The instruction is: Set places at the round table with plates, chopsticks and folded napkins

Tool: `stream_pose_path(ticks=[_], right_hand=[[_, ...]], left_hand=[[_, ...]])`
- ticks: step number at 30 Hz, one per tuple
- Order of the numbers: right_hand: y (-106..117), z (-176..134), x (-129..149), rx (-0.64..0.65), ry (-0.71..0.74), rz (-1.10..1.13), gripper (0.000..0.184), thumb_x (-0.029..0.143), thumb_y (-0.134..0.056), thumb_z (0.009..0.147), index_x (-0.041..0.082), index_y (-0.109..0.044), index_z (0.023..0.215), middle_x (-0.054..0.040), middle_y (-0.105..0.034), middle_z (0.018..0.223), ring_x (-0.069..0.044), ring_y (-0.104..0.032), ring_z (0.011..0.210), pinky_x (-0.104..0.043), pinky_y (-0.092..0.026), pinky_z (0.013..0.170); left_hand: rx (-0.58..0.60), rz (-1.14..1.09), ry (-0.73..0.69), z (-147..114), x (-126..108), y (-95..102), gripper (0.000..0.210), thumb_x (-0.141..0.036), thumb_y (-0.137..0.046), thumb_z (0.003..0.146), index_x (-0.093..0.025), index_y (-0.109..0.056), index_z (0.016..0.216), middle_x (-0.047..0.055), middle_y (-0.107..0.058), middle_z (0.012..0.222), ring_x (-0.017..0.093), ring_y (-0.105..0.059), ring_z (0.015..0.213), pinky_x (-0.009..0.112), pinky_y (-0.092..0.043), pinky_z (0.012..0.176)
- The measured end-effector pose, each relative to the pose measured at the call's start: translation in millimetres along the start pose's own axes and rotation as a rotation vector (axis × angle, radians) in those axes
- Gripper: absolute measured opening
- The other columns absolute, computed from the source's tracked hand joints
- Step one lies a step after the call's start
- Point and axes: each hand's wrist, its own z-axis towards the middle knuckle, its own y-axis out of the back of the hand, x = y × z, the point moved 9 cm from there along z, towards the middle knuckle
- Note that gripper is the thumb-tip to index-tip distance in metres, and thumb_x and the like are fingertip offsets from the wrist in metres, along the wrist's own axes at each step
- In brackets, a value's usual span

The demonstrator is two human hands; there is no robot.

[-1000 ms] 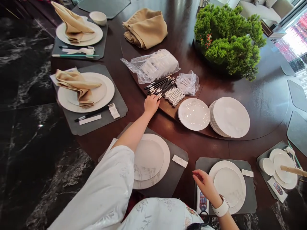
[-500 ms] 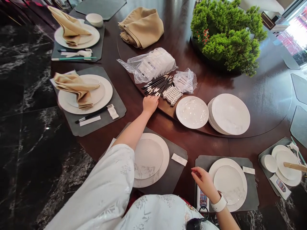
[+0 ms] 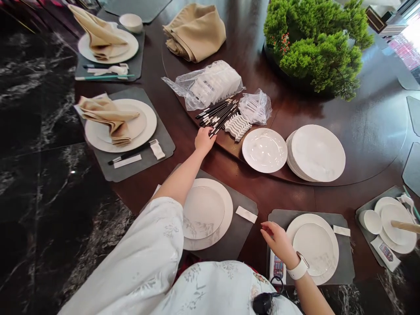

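Note:
My left hand (image 3: 204,140) reaches out to the near end of a loose pile of black chopsticks (image 3: 218,113) with pale ends. Its fingers are curled on a chopstick at the pile's edge; the fingertips are partly hidden. Beside the pile lie a row of white chopstick rests (image 3: 237,126) and a clear plastic bag (image 3: 255,107) of small white pieces. My right hand (image 3: 278,243), with a white watch on its wrist, hovers by a set of white plates (image 3: 330,271) on a grey placemat. It holds nothing, and its thumb is apart from the loosely bent fingers.
A white bowl-like plate (image 3: 264,150) and a plate stack (image 3: 318,152) stand on the turntable. Behind are folded tan cloths (image 3: 195,33), a larger plastic bag (image 3: 213,83) and a green plant (image 3: 318,52). Left place settings carry tan napkins (image 3: 110,120).
The view has shifted slightly. My left fingers have closed in on the chopstick ends, and a chopstick there has shifted a little. My right hand stays nearly in place.

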Motion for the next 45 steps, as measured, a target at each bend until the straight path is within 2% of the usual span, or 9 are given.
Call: stream_pose_path(ticks=[9,15,26,31,35,39,41,43,45], right_hand=[[-2.7,-2.4,-5.0,0.013,-0.004,-0.025,0.030,0.037,-0.054,0.093,0.019,-0.072,0.108,-0.0100,-0.073,0.098,-0.023,-0.069,0.087,-0.038,-0.058,0.084],[-5.1,-1.1,2.1,0.030,-0.005,0.042,0.027,0.036,-0.055,0.092,0.019,-0.071,0.107,-0.0100,-0.074,0.100,-0.022,-0.070,0.087,-0.036,-0.058,0.083],[-13.5,-5.0,21.6,0.109,-0.013,0.095,0.026,0.032,-0.056,0.093,0.018,-0.071,0.109,-0.0086,-0.074,0.102,-0.019,-0.069,0.084,-0.032,-0.056,0.080],[-17.8,8.3,38.7,0.150,0.031,0.062,0.025,0.030,-0.059,0.092,0.016,-0.071,0.110,-0.0097,-0.073,0.105,-0.019,-0.068,0.087,-0.033,-0.054,0.082],[-25.4,34.3,79.3,0.194,0.148,0.045,0.021,0.026,-0.064,0.089,0.017,-0.073,0.106,-0.0085,-0.073,0.101,-0.019,-0.066,0.087,-0.033,-0.052,0.082],[-54.6,81.4,149.6,0.357,0.242,0.316,0.020,0.024,-0.070,0.088,0.016,-0.072,0.107,-0.0027,-0.071,0.090,-0.014,-0.064,0.078,-0.028,-0.051,0.075],[-77.0,118.5,178.3,0.451,0.122,0.573,0.030,0.022,-0.067,0.090,0.013,-0.065,0.119,0.0013,-0.068,0.085,-0.011,-0.064,0.073,-0.027,-0.052,0.071],[-85.4,166.1,186.8,0.267,-0.100,0.776,0.038,0.021,-0.062,0.094,0.009,-0.055,0.130,0.0058,-0.064,0.084,-0.007,-0.061,0.068,-0.025,-0.051,0.071],[-97.9,203.7,197.8,0.168,-0.183,0.863,0.040,0.028,-0.059,0.098,0.007,-0.049,0.130,0.0087,-0.061,0.084,-0.004,-0.058,0.068,-0.025,-0.050,0.076]], left_hand=[[0.016,0.039,-0.043,8.9,-11.2,-4.7,0.044,-0.030,-0.058,0.089,-0.027,-0.067,0.132,0.013,-0.059,0.124,0.031,-0.064,0.112,0.042,-0.054,0.097],[0.067,0.133,-0.074,1.4,-22.7,-6.2,0.045,-0.029,-0.051,0.093,-0.021,-0.067,0.134,0.017,-0.058,0.125,0.034,-0.063,0.111,0.044,-0.052,0.096],[0.066,0.338,-0.154,-10.1,-42.0,6.5,0.038,-0.031,-0.045,0.096,-0.014,-0.071,0.119,0.022,-0.062,0.123,0.038,-0.058,0.115,0.048,-0.051,0.092],[0.074,0.336,-0.088,-16.3,-32.7,6.8,0.035,-0.031,-0.047,0.097,-0.015,-0.070,0.116,0.019,-0.063,0.124,0.034,-0.065,0.108,0.042,-0.053,0.088],[-0.003,0.091,-0.001,-27.2,-9.9,10.6,0.026,-0.026,-0.058,0.091,-0.016,-0.074,0.109,0.014,-0.066,0.118,0.026,-0.068,0.103,0.036,-0.053,0.093],[-0.077,-0.144,0.145,-50.0,21.4,17.5,0.023,-0.026,-0.067,0.082,-0.015,-0.077,0.100,0.010,-0.069,0.102,0.021,-0.069,0.089,0.033,-0.054,0.092],[-0.106,-0.236,0.231,-71.6,36.5,22.4,0.024,-0.027,-0.069,0.079,-0.014,-0.077,0.098,0.009,-0.071,0.098,0.020,-0.069,0.085,0.033,-0.054,0.089],[-0.128,-0.305,0.272,-101.6,45.4,27.8,0.025,-0.029,-0.070,0.077,-0.014,-0.077,0.095,0.008,-0.072,0.094,0.020,-0.069,0.084,0.032,-0.055,0.086],[-0.152,-0.333,0.262,-138.9,47.7,34.4,0.025,-0.034,-0.070,0.076,-0.015,-0.077,0.092,0.006,-0.072,0.089,0.019,-0.068,0.081,0.033,-0.055,0.082]])
